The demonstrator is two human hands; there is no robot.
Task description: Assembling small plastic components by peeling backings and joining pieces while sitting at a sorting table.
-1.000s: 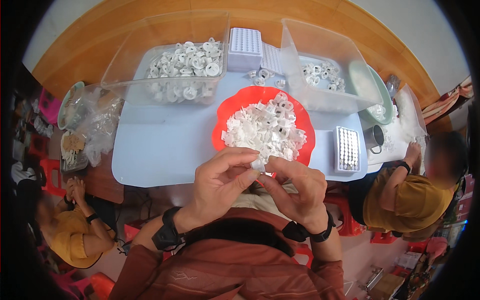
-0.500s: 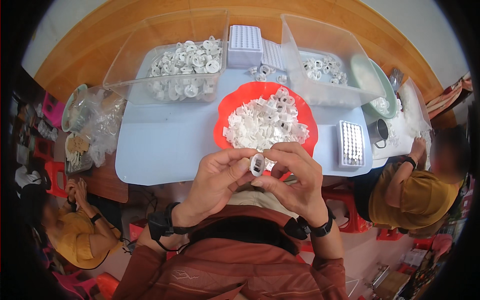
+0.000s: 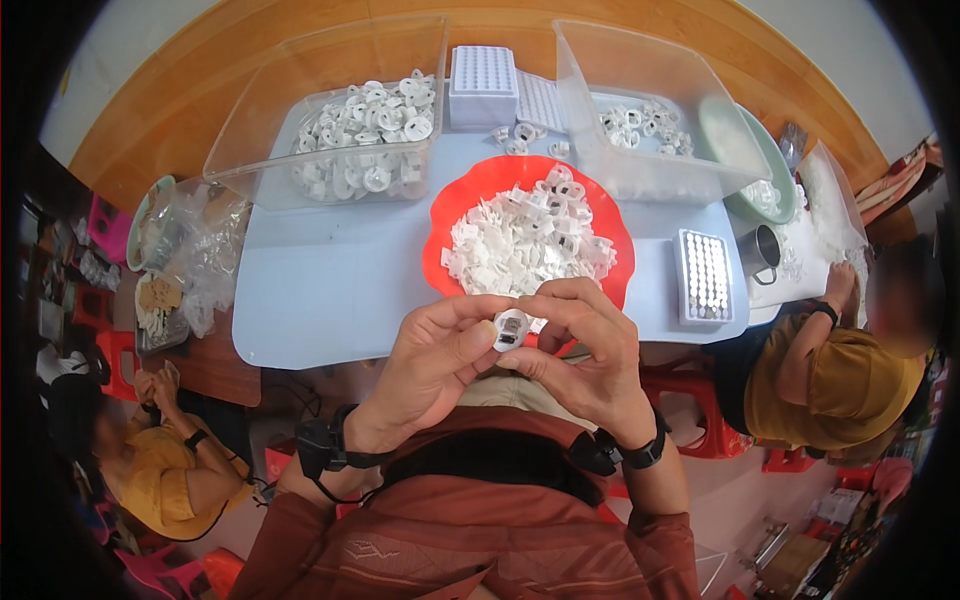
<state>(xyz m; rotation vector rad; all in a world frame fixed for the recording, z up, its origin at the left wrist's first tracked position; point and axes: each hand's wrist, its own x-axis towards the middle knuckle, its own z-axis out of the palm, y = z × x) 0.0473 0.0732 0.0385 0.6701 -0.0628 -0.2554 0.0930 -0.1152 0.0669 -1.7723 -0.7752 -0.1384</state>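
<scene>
The round white plastic piece (image 3: 511, 331) has turned toward me, my left hand (image 3: 425, 365) and right hand (image 3: 602, 362) pinching it near the scalloped red plastic bowl (image 3: 441, 225).

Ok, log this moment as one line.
left hand: holding round white part; right hand: at its rim, grip unclear; red tray: heaped white pieces, beyond hands; clear bin: back left

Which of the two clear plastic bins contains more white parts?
The left bin: its white parts form a large heap, while the right bin holds far fewer.
</scene>
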